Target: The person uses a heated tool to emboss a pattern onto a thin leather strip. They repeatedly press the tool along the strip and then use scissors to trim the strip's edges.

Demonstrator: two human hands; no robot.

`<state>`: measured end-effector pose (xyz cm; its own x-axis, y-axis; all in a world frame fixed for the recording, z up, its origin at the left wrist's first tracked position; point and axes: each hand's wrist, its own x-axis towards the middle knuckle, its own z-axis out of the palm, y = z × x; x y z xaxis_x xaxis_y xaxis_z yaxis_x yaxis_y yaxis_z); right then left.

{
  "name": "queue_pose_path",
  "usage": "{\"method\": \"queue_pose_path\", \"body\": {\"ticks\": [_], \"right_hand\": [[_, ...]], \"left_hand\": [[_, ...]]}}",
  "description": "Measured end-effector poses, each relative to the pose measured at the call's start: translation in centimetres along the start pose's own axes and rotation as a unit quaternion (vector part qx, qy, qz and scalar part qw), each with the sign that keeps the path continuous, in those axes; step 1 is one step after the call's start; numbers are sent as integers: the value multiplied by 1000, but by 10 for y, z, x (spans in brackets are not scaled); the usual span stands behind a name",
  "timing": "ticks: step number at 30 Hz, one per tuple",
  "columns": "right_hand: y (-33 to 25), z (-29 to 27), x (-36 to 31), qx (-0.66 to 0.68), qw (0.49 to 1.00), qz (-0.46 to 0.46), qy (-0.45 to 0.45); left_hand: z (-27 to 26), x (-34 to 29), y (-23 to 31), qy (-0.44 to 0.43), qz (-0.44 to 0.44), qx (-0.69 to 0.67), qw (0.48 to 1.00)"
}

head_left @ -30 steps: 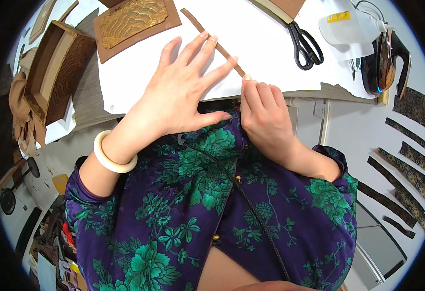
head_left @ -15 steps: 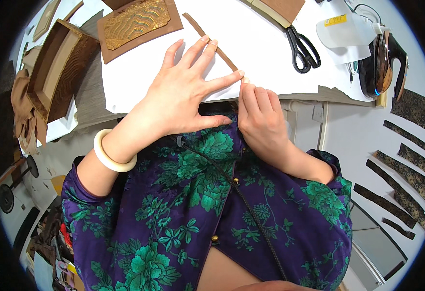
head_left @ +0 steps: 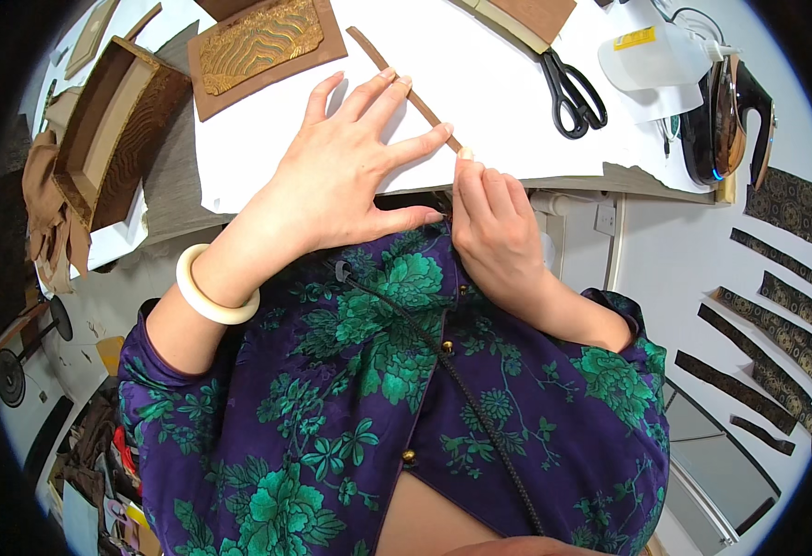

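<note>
Two hands work a thin brown strip (head_left: 424, 109) left of the black scissors (head_left: 554, 79): the left hand (head_left: 336, 176), spread, presses it; the right hand (head_left: 497, 213) pinches its near end. The left forefinger has edged back from the right thumb, seemingly steadying the strip. White paper (head_left: 489, 83) underlies the scissors; a translucent bottle (head_left: 652, 67) and dark patterned pieces (head_left: 735, 387) lie to their right.

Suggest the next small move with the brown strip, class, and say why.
Perhaps slide the right hand slightly up the brown strip, pinching as it goes: it seems to hold the near end, while the spread left hand touches the strip farther along.
</note>
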<state>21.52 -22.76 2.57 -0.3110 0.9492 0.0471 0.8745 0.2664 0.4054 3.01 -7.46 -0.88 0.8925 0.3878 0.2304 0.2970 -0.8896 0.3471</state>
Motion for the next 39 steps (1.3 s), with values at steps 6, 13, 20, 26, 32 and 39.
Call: {"method": "queue_pose_path", "body": {"ticks": [6,13,20,26,32,39], "right_hand": [[-1,2,-1,-6,1000,2,1],[-2,3,-3,-1,1000,2,2],[-3,2,-2,19,1000,16,-5],[11,4,-7,211,975,68,33],[86,-15,36,269,924,194,188],[225,-51,190,238,879,203,361]], "left_hand": [[0,0,1,-1,0,1,1000],[4,2,6,-4,-12,9,1000],[3,0,6,5,14,10,1000],[1,-1,5,-2,24,19,1000],[-16,1,-3,-71,42,41,996],[-25,15,-41,-105,76,70,989]]}}
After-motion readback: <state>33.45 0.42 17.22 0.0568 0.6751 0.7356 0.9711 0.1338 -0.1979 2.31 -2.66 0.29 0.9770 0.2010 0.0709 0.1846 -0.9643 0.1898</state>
